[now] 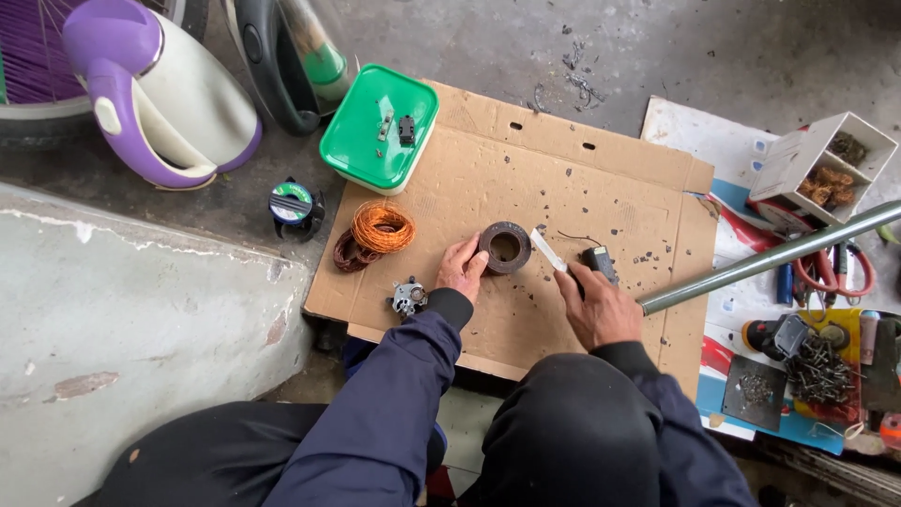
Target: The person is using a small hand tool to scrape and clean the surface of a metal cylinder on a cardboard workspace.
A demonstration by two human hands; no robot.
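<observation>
My left hand rests on a flat cardboard sheet and steadies a dark round stator ring with its fingers against the ring's left side. My right hand grips a thin white strip whose tip points at the ring's right edge. A small black part with a thin wire lies just beyond my right hand. Orange copper wire coils and a darker coil sit to the left of the ring. A small metal part lies by my left wrist.
A green-lidded box with small parts stands at the cardboard's far left corner. A purple and white kettle and a tape roll are further left. At right lie a grey pipe, pliers, screws and a white box.
</observation>
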